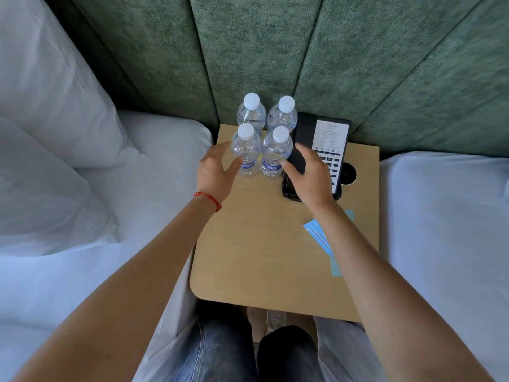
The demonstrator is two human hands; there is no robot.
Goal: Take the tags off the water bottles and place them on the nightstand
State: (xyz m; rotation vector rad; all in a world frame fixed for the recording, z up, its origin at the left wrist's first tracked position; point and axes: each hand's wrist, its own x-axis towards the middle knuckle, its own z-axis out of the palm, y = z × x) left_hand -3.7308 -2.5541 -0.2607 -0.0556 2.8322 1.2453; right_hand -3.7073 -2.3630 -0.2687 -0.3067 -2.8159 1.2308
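Several clear water bottles with white caps stand upright in a tight square at the back of the light wooden nightstand (pixel 256 257). The front left bottle (pixel 246 151) and front right bottle (pixel 275 154) carry blue labels. My left hand (pixel 216 172) is open beside the front left bottle, fingers spread, thumb near its label. My right hand (pixel 308 175) is open beside the front right bottle, fingertips close to its label. Light blue paper tags (pixel 316 234) lie flat on the nightstand's right side, partly hidden under my right forearm.
A black desk phone (pixel 330 144) with a white card sits right of the bottles, behind my right hand. White beds (pixel 68 216) flank the nightstand on both sides, with pillows at left. A green padded headboard (pixel 275 51) rises behind.
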